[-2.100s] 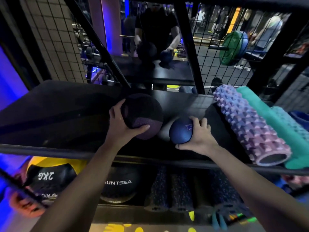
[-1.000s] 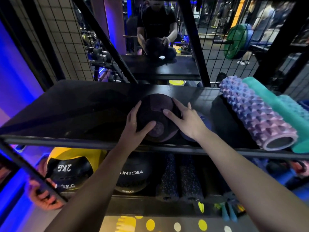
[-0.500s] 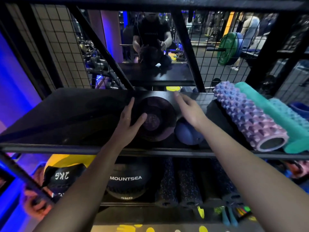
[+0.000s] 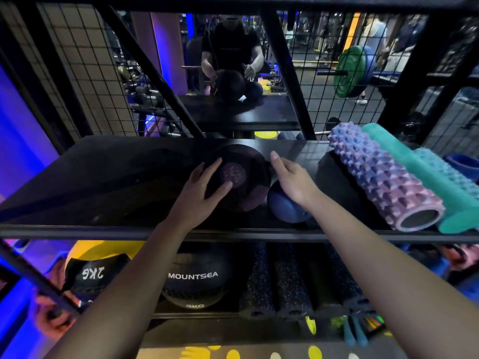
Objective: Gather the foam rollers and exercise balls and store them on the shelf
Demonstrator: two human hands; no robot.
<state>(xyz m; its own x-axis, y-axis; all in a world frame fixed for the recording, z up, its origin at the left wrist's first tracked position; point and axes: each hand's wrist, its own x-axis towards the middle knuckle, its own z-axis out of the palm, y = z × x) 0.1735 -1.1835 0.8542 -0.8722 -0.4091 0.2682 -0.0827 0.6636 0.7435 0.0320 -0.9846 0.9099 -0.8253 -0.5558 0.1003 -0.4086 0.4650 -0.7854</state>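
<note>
A large dark ball with purple patches (image 4: 241,177) rests on the middle of the black shelf (image 4: 103,177). My left hand (image 4: 199,198) cups its left side, thumb and fingers spread over it. My right hand (image 4: 293,182) hovers open just right of that ball, fingers straight, above a small blue ball (image 4: 280,208) that lies against the big one. Further right lie a spiky purple-pink foam roller (image 4: 383,177), a teal roller (image 4: 425,177) and a pale blue textured roller (image 4: 448,174).
A metal rail (image 4: 77,230) edges the shelf front. Wire mesh, a diagonal brace (image 4: 155,79) and a mirror close the back. The lower shelf holds a yellow-black 2KG ball (image 4: 98,268), a MOUNTSEA ball (image 4: 194,278) and dark speckled rollers (image 4: 259,281).
My right hand let go of the blue ball, went to the large ball and now hangs just off its right side. The large ball sits further back on the shelf.
</note>
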